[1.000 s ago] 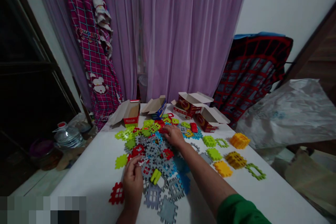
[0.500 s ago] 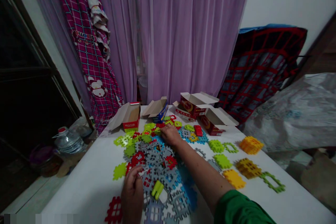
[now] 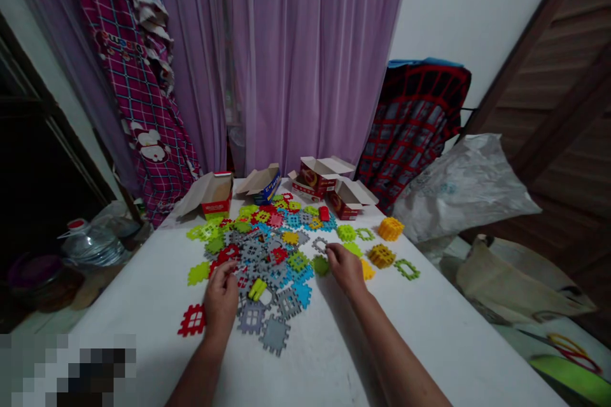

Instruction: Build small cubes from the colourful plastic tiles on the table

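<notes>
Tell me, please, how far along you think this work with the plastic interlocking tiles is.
Looks done: a yellow tile cube and a few tiles sit apart at the table's right side. In hand: the right hand reaches beside a green tile; the left hand rests at the heap's edge. Still left: most tiles remain in the loose heap.

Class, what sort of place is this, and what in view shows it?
Most likely a room in a home: a lilac curtain hangs beside pink checked cloth, and plastic toy tiles lie on a white table.
</notes>
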Motion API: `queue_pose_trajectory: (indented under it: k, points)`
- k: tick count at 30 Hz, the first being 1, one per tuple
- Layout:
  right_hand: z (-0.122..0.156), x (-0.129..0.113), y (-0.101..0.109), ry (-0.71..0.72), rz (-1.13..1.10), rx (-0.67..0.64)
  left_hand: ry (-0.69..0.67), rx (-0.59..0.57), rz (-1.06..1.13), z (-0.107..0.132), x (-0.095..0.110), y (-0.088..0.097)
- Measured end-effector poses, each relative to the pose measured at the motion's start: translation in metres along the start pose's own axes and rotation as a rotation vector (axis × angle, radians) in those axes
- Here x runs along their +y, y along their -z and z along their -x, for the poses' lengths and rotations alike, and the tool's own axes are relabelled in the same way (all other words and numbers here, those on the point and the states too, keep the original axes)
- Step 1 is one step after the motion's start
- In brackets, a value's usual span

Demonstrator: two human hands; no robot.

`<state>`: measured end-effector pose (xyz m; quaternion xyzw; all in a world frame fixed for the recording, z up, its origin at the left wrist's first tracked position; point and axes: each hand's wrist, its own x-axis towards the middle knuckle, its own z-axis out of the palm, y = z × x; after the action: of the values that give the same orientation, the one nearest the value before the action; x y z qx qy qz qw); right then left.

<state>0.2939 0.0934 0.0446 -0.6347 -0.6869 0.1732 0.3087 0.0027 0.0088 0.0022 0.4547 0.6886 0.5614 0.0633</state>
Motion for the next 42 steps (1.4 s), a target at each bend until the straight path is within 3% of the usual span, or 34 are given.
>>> queue_pose_trajectory:
  k: [3,7,11,14,24,32,37,42]
  points:
    - [0.025,0.004,0.006,0.001,0.089,0.013,-0.006,0.011,-0.017,-0.001,0.005,0.001]
    - [0.049,-0.003,-0.017,-0.027,0.139,-0.001,-0.015,0.003,-0.050,-0.001,0.007,0.001]
    - [0.049,-0.023,-0.039,0.036,0.245,0.041,-0.017,0.013,-0.074,-0.001,0.007,0.001]
    - [0.040,-0.032,-0.044,0.065,0.294,-0.017,-0.027,0.007,-0.072,-0.001,0.007,0.001]
    - [0.046,0.001,-0.039,0.097,0.287,0.137,-0.017,-0.003,-0.027,-0.001,0.003,-0.002]
    - [0.069,0.005,-0.038,0.089,0.210,0.118,-0.030,-0.011,-0.022,0.000,0.005,0.000]
    - [0.060,0.002,-0.032,0.053,0.261,0.118,-0.032,-0.048,-0.016,0.000,0.007,0.002]
    - [0.048,-0.007,-0.032,0.042,0.340,-0.008,-0.041,-0.051,-0.025,0.000,0.009,0.003]
